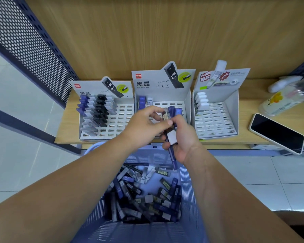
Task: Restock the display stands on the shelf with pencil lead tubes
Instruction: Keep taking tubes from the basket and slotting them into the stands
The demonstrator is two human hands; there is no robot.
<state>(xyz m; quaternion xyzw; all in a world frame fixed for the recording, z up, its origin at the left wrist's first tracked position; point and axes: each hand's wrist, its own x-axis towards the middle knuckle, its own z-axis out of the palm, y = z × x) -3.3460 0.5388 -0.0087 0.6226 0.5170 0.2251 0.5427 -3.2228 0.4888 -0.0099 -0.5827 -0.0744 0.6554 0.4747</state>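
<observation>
While the right hand (183, 144) grips a bundle of pencil lead tubes (172, 137) above a blue basket (147, 156), the left hand (144, 123) pinches one tube (165, 116) at the bundle's far end, near the middle display stand (162, 83). Loose tubes (140, 195) fill the basket. On the shelf (244, 132), the left stand (95, 88) is partly filled, the right stand (218, 120) holds a few, and a phone (277, 133) lies far right.

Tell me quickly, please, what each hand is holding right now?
Left hand: pinching one lead tube.
Right hand: gripping a bundle of lead tubes.
</observation>
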